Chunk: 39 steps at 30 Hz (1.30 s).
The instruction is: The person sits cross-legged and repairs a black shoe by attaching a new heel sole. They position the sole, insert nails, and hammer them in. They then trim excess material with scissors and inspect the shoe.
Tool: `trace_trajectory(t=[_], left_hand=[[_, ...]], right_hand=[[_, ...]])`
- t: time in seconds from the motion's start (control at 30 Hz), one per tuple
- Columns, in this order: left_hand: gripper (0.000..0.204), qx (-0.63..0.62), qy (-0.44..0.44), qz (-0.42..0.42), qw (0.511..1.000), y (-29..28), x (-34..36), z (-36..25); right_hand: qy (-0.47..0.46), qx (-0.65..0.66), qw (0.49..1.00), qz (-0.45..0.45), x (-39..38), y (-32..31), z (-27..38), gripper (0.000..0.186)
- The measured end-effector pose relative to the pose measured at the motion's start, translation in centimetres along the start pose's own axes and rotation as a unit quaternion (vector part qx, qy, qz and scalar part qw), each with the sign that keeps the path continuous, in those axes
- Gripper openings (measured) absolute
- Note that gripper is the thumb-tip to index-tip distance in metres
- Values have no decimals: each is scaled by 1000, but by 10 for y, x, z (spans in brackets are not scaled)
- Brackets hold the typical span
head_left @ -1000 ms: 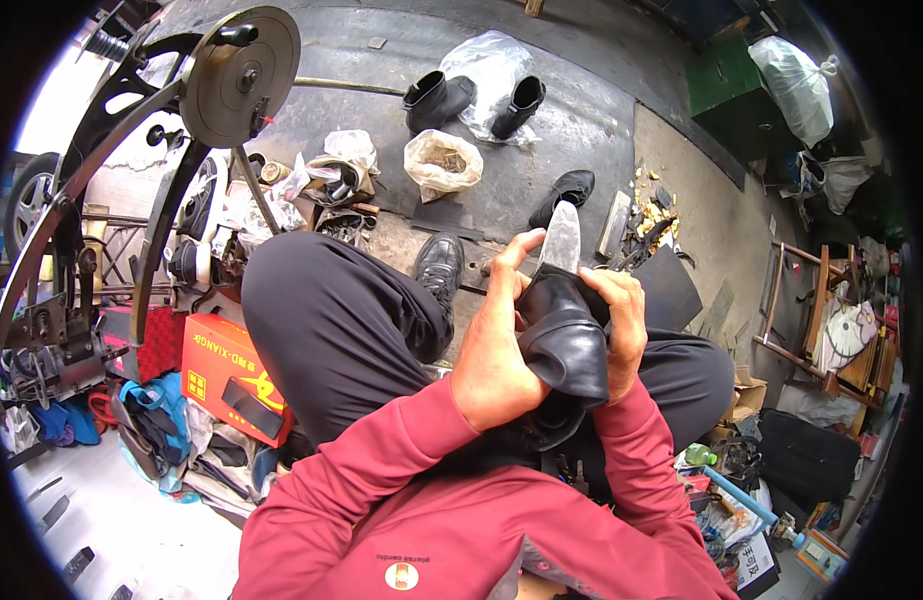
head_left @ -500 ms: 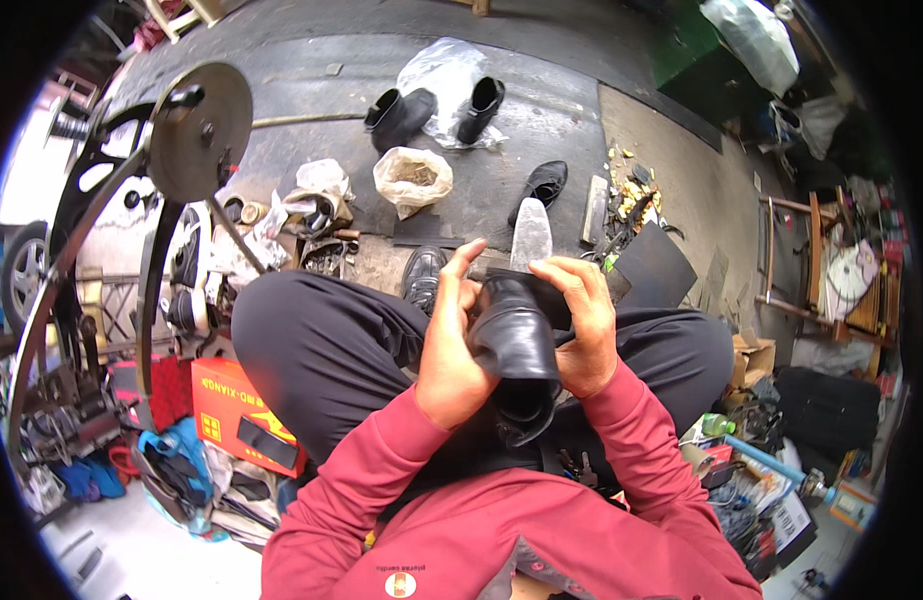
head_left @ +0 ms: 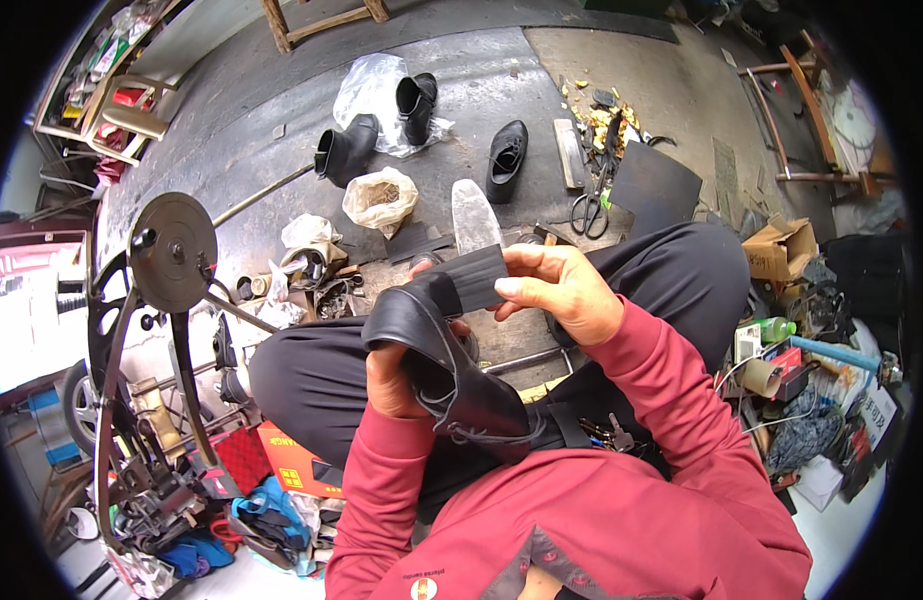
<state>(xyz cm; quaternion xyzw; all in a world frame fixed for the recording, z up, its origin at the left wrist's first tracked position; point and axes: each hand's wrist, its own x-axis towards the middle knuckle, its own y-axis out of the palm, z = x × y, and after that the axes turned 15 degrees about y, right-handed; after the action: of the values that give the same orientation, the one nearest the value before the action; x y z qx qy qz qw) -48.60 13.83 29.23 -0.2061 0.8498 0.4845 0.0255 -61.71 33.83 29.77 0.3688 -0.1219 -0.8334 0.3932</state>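
A black leather shoe with dangling laces (head_left: 426, 370) is gripped in my left hand (head_left: 386, 380), which is partly hidden behind it. My right hand (head_left: 566, 295), thumb on top, pinches a flat dark ribbed piece (head_left: 471, 280) that lies against the far end of the shoe; whether it is attached I cannot tell. Just beyond that piece stands a pale grey sole-shaped plate (head_left: 476, 220). My lap in dark trousers is under both hands.
An iron hand-crank machine (head_left: 171, 250) stands at left. Ahead are black boots (head_left: 346, 150), a single shoe (head_left: 506, 160), a cream bag (head_left: 379, 195), scissors (head_left: 588, 210) and a black sheet (head_left: 656, 185). A cardboard box (head_left: 781, 250) and clutter (head_left: 801, 430) lie right.
The shoe has turned and moved left, showing its opening and laces. My right hand has moved away from the shoe's body onto the flat piece. The view has shifted.
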Motion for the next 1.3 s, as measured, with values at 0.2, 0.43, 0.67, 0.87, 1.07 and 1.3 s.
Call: trace_trajectory(t=[0.2,0.43,0.67,0.87,1.07,1.3], left_hand=[[95,25,22,21,999,11,-1,2],[95,73,33,10,997,14,-1,6],[98,123,56,-5,991,8,-6,3],[94,145,106,-15,984,-4,-1,-13],[92,180,153,12,972,-26,27,-55],[99,178,158,-31,971,-29,46,-66]], right_hand=[[-1,11,1000,17,-3,-5,-2,32],[18,14,1000,19,-4,-12,-4,35],[32,59,997,25,1,-16,-10,38],[-54,116,985,-120,11,-51,-3,36],[-51,94,938,-330,58,-131,-37,26],[48,-71,797,-598,140,-268,-122,24]])
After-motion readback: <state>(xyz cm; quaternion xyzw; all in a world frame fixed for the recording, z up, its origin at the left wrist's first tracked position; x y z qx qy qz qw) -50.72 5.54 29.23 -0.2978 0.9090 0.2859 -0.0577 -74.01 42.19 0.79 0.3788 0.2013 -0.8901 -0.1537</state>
